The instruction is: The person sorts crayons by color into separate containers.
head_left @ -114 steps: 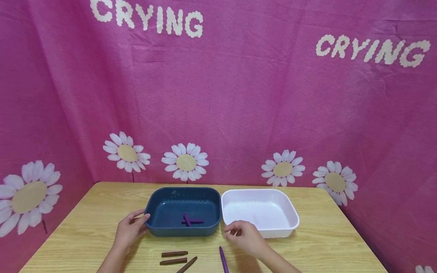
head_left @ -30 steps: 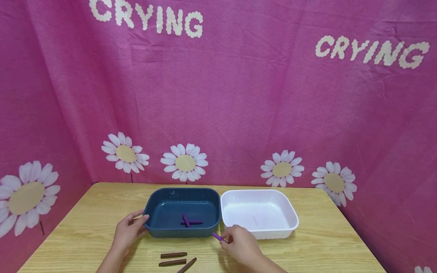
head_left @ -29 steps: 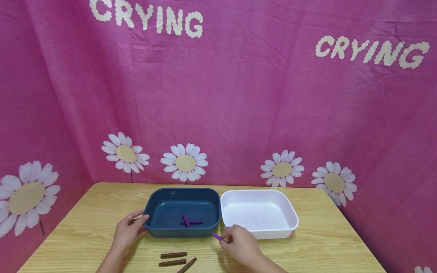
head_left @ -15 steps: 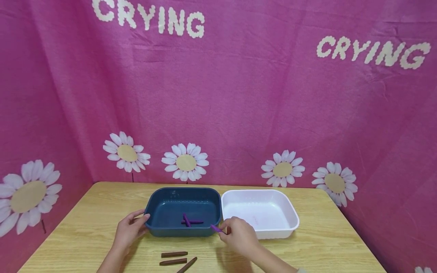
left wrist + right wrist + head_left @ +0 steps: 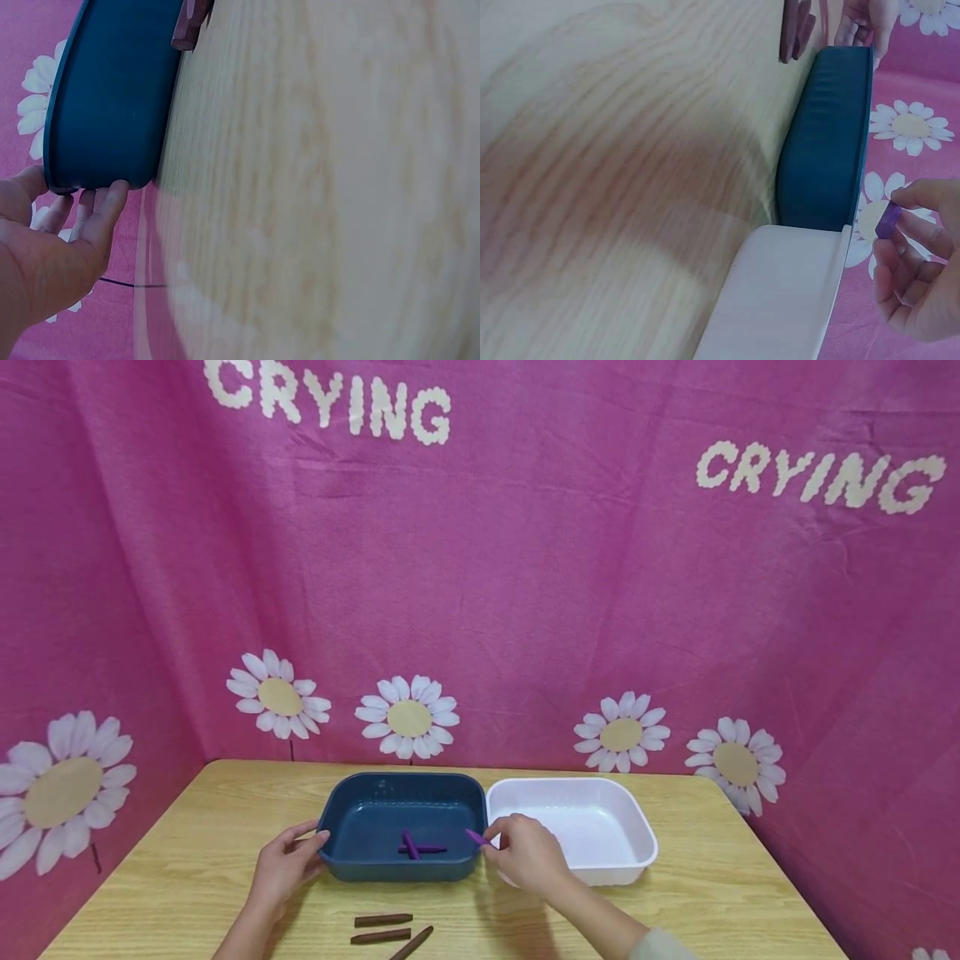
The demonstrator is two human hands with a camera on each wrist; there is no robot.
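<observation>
Between thumb and fingers my right hand (image 5: 528, 853) pinches a purple crayon (image 5: 476, 837), its pointed end to the left, over the meeting rims of the two plastic bins. In the right wrist view the blunt end of this purple crayon (image 5: 888, 220) shows above the rims. My left hand (image 5: 285, 864) holds the left end of the dark blue bin (image 5: 401, 871), thumb at the rim and fingers against the outer wall, as the left wrist view shows. Two more purple crayons (image 5: 431, 849) lie crossed inside this bin.
A white bin (image 5: 615, 874) stands against the blue one's right side, partly hidden by my right hand. Three brown crayons (image 5: 381, 936) lie on the wooden table (image 5: 720, 877) in front of the blue bin. A pink cloth (image 5: 510, 610) with daisies hangs behind.
My right hand has picked the purple crayon up off the table and raised it forward to the level of the bins' rims. The left hand stays at the blue bin.
</observation>
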